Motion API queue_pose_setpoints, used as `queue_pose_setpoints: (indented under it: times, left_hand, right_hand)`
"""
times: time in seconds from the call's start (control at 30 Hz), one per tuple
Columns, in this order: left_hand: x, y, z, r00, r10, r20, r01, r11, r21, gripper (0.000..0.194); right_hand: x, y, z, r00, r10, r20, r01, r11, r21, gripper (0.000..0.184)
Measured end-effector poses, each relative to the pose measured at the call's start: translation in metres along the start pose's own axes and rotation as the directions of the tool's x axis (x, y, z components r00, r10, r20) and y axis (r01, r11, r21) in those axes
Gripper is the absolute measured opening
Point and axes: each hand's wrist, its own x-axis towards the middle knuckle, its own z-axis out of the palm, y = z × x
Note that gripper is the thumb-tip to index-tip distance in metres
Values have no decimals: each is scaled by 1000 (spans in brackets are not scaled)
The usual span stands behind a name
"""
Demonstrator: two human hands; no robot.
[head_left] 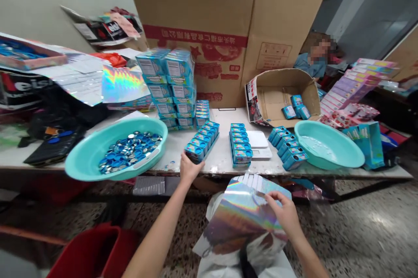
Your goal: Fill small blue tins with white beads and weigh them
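- Right hand [283, 211]: over lap, thumb and fingertips pinched together at holographic sheets [240, 215]; whatever is between the tips is too small to tell.
- Left hand [191, 168]: fingers curled round near end of left row of blue boxes [203, 140], row standing at table's [173, 159] front half.
- Left teal basin [76, 162]: left of that row, holds blue and silver round pieces [130, 151].
- Middle row of blue boxes [241, 145]: beside white scale [257, 139].
- Right row of blue boxes [288, 148]: slanted, just beside right teal basin [348, 149], small white bits inside.
- Stacked blue packs [173, 90]: behind left row.
- Open carton [269, 90]: few blue boxes inside.
- Large cardboard sheet [202, 3]: upright, behind.
- Person [311, 66]: far right, beyond cardboard.
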Motion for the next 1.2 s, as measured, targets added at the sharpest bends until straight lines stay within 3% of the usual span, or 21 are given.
queue_pose_setpoints:
  times: [0.1,0.17,0.27,0.4,0.53,0.73,0.83,0.93,1.1,1.2]
  left_hand:
    - [-26,12,-7,970,53,-237,-48,999,24,94]
    - [-54,34,-5,942,84,-325,-74,996,44,80]
    - [-92,78,14,970,213,-121,-218,975,-32,69]
    - [-113,126,59,972,226,59,-216,967,-136,91]
    - [-113,143,101,993,108,50,-104,992,-74,110]
    - [-114,145,128,996,57,-71,-58,998,-17,100]
    - [-109,137,129,994,56,-90,-57,998,-8,96]
    - [-98,116,115,995,85,-49,-86,996,-9,96]
    - [-78,73,68,974,158,164,-154,987,-37,100]
    - [-72,59,43,952,160,261,-155,987,-41,95]
  right_hand:
    - [10,10,-1,995,98,21,-101,975,199,34]
    - [18,16,-4,993,113,-21,-103,956,274,35]
    - [29,18,-13,985,104,-137,-60,954,293,34]
    - [33,17,-26,964,90,-252,-5,947,320,30]
    - [25,26,-38,940,105,-324,10,942,336,32]
    - [12,41,-50,927,158,-339,-31,936,351,31]
    - [8,40,-51,935,191,-300,-64,920,386,31]
    - [6,49,-42,956,203,-213,-99,904,415,33]
    - [1,97,-5,969,242,51,-242,891,384,42]
    - [-10,121,13,956,281,82,-291,882,372,45]
